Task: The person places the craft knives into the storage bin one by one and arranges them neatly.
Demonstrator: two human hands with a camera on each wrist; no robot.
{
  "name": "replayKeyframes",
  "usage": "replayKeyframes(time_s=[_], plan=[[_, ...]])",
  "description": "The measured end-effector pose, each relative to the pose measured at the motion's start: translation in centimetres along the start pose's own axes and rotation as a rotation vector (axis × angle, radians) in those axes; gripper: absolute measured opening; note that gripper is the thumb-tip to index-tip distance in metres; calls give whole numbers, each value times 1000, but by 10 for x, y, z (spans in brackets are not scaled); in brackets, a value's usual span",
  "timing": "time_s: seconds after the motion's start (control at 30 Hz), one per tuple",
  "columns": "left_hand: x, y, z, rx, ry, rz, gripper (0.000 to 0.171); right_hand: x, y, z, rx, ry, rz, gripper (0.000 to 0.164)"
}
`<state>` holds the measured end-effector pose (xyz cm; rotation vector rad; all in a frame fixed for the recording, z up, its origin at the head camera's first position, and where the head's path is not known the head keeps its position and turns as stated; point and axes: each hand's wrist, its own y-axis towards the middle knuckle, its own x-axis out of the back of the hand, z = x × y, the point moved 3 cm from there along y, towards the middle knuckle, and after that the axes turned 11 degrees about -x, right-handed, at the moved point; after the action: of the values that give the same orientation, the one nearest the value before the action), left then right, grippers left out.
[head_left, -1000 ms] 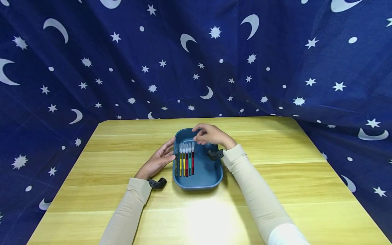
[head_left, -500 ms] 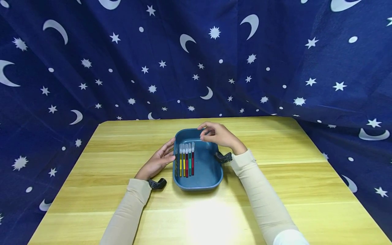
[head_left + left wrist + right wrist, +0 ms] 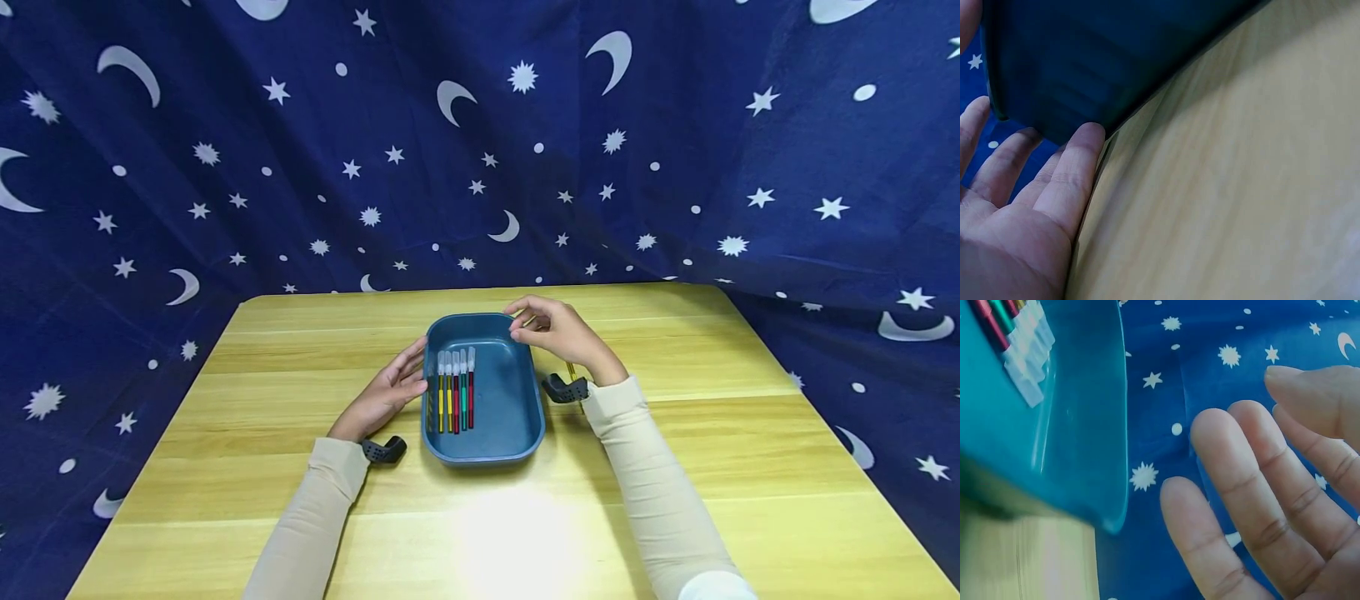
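Note:
Craft knives with clear caps and yellow, red and green handles lie in a row along the left side of a blue tray. My left hand rests against the tray's left wall. In the left wrist view its extended fingers touch the dark outer side. Near the tray's far right corner hovers my right hand. The right wrist view shows its relaxed fingers apart, holding nothing. A thin yellow rod appears beside the right wrist, outside the tray, mostly hidden by the arm.
The tray stands on a light wooden table. Behind the table hangs a dark blue curtain with moons and stars. Black wrist cameras are strapped on both wrists.
My right hand has moved right, from over the tray to its far right corner. The yellow rod beside the wrist has come into sight. My left hand stays in place.

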<state>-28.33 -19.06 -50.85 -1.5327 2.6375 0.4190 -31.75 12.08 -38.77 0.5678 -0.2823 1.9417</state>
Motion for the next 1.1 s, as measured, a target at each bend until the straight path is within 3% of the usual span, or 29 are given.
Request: replayKeyframes(time_s=[0.63,1.1], plan=[[0,0,0,-3,8,-6,82,24,-11,-36,-65,22,-93,28],[0,0,1,0,11,0,81,34,-13,-69,-121,-8,-94,28]])
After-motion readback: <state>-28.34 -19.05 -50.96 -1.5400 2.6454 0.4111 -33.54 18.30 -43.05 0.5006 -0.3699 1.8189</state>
